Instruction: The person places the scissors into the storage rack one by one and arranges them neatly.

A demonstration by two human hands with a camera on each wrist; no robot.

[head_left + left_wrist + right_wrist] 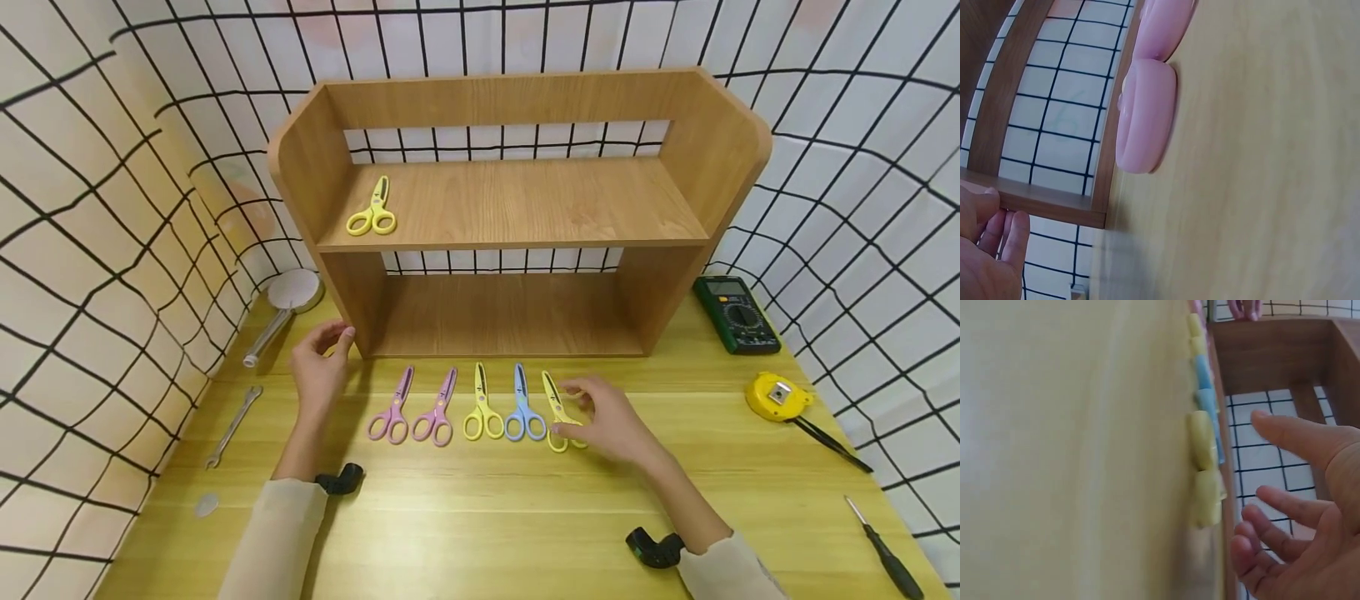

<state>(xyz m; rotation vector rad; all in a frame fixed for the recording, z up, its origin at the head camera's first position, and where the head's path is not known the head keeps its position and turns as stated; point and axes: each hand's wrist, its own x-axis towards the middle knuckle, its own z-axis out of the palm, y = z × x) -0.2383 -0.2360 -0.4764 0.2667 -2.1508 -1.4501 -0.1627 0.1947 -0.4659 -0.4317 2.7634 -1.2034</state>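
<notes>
Yellow scissors (558, 410), rightmost of five pairs in a row on the wooden table (480, 517), lie just under the fingers of the right hand (611, 421). Long axis runs away from the person: blades point toward the wooden shelf (517, 217), finger loops nearest the body. Right hand hovers above the loops, fingers spread and relaxed, nothing held; the right wrist view shows the palm open beside the yellow handles (1205, 481), contact not certain. Left hand (321, 367) is well apart, at the shelf's lower left corner, fingers loosely curled near the side panel, holding nothing; whether it touches the wood I cannot tell. Next along the row: blue scissors (522, 406), another yellow pair (482, 406), two pink pairs (416, 408). One more yellow pair (372, 208) lies on the upper shelf board. Right hand is clearly the nearer one.
</notes>
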